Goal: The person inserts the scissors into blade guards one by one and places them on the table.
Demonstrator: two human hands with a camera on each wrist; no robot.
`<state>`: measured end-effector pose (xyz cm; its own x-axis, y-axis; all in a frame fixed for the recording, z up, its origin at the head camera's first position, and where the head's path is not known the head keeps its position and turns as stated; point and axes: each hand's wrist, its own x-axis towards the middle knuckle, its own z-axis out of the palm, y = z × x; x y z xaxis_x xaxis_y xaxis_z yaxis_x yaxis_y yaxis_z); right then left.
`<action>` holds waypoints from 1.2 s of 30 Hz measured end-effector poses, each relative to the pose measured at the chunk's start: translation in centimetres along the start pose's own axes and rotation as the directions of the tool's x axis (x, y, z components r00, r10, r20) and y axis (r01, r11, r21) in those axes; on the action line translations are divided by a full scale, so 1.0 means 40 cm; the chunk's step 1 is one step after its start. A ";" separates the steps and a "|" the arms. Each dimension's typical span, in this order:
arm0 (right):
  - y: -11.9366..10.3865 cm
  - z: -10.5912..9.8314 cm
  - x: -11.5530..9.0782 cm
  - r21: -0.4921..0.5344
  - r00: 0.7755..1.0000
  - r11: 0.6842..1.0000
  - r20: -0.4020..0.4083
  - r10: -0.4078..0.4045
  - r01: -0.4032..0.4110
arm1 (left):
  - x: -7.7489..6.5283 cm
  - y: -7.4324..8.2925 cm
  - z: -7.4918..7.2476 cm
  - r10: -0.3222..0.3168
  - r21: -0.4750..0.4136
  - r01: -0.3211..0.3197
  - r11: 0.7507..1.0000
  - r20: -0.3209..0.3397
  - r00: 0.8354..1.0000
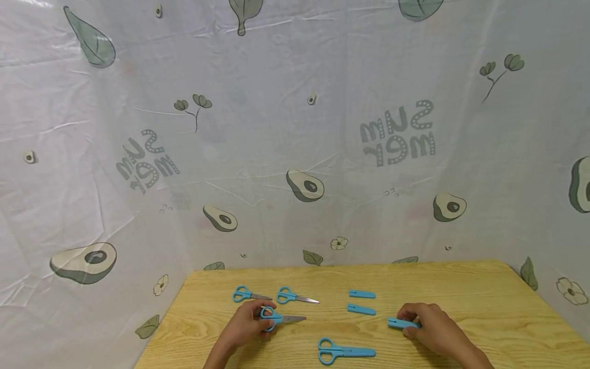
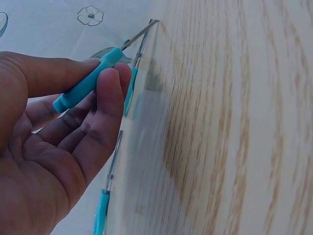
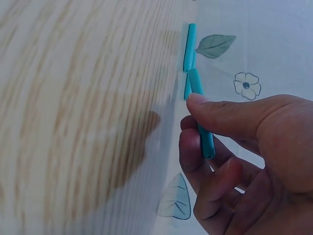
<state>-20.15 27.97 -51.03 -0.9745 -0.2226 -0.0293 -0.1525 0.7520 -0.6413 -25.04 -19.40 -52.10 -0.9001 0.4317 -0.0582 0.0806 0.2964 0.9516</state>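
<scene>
My left hand point(image 1: 249, 322) pinches a pair of blue-handled scissors point(image 1: 272, 318) by its finger loops, the bare blade pointing right. In the left wrist view the thumb and fingertips press both sides of the blue handle point(image 2: 88, 85), and the blade is raised off the wood. On the right, my right hand point(image 1: 430, 327) holds a blue blade cover point(image 1: 400, 323) between thumb and fingers, its slotted end facing left. The right wrist view shows this cover point(image 3: 206, 139) lying along the fingers. Two uncovered scissors point(image 1: 287, 295) point(image 1: 243, 293) lie just beyond my left hand.
Two more blue blade covers point(image 1: 362, 294) point(image 1: 361, 309) lie one behind the other, right of centre. Nearer the front, a covered pair of scissors point(image 1: 345, 351) rests between my hands. A printed sheet point(image 1: 267, 154) hangs behind the wooden table point(image 1: 484, 297).
</scene>
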 end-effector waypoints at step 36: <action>0.015 0.006 0.001 0.152 0.992 0.981 0.021 -0.127 0.123 | 0.004 0.006 0.005 0.039 0.000 -0.039 0.999 0.011 0.999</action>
<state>-20.25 28.26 -51.61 -0.9435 -0.3292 0.0365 -0.2440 0.6161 -0.7489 -25.06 -19.11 -51.93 -0.8917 0.4519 -0.0241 0.1157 0.2793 0.9532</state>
